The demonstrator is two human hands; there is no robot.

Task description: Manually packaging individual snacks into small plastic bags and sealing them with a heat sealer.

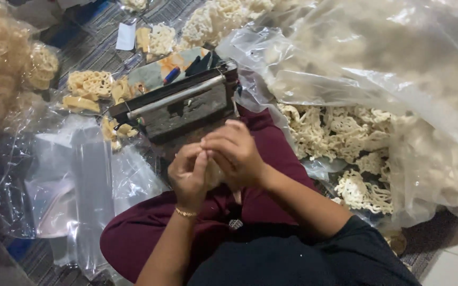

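Crackers [345,132] — pale, lacy, noodle-like discs — spill from a huge clear plastic sack [398,63] at three o'clock, its film crinkled and glossy. The floor [454,265] shows grey striped matting at twelve o'clock and pale tile at five. Flat clear bags [80,175] lie stacked at nine o'clock, slick and shiny. A dark metal heat sealer [178,106] with a silver bar sits just past the maroon-clad knees, at centre. The left hand [188,175] and right hand [234,153] meet at centre, fingers curled close together around something small and pale — I cannot tell what. A gold bracelet [185,213] circles the left wrist.
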